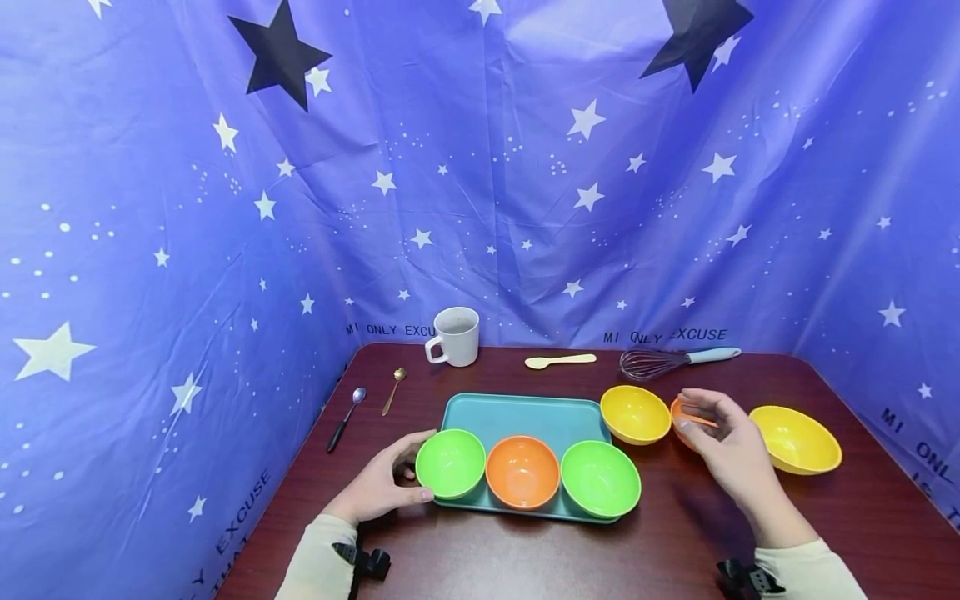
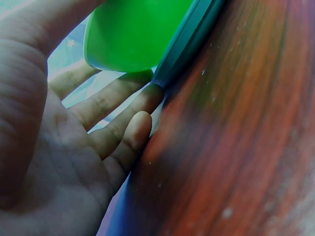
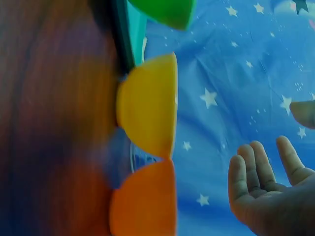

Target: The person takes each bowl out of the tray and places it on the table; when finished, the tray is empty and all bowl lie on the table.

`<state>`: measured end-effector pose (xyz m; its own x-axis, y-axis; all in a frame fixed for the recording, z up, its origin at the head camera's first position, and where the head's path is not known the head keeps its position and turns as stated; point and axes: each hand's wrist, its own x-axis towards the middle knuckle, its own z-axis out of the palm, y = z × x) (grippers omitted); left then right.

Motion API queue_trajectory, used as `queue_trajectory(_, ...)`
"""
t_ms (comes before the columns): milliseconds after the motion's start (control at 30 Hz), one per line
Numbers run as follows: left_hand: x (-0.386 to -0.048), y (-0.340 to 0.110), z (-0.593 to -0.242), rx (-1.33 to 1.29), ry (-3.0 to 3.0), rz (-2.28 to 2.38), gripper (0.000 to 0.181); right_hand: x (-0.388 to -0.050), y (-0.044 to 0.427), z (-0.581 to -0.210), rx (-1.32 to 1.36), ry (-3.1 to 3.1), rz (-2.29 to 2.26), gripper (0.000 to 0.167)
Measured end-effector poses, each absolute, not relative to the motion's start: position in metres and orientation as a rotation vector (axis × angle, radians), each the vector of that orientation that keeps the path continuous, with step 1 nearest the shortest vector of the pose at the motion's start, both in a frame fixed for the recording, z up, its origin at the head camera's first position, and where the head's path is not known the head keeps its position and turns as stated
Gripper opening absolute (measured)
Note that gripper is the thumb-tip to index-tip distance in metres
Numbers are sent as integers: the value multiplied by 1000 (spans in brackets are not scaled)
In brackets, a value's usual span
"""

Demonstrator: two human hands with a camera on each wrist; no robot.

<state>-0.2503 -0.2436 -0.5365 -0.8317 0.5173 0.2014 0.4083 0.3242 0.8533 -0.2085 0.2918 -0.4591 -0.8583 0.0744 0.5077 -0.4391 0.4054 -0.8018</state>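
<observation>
My left hand (image 1: 381,481) is beside the left green bowl (image 1: 450,464), its thumb at the near side and the other fingers at the far side. In the left wrist view those fingers stretch loosely by the green bowl (image 2: 133,37) and the tray's edge; firm contact is unclear. That bowl stands on a teal tray (image 1: 525,410) beside an orange bowl (image 1: 522,473) and another green bowl (image 1: 601,479). Over a second orange bowl (image 3: 145,201), right of the tray, hovers my right hand (image 1: 731,442). The right wrist view shows its fingers spread and apart from the bowl.
A yellow bowl (image 1: 636,415) sits at the tray's right edge, another yellow bowl (image 1: 797,440) farther right. Behind are a white mug (image 1: 457,337), a cream spoon (image 1: 561,361) and a whisk (image 1: 678,360). Two small spoons, one black-handled (image 1: 347,419), one gold (image 1: 393,391), lie left.
</observation>
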Motion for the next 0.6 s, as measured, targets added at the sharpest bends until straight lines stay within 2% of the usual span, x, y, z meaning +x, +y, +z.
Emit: queue_trajectory(600,-251,-244,-537,871,2461,1538,86,-211,257,-487,706,-2433,1528,58)
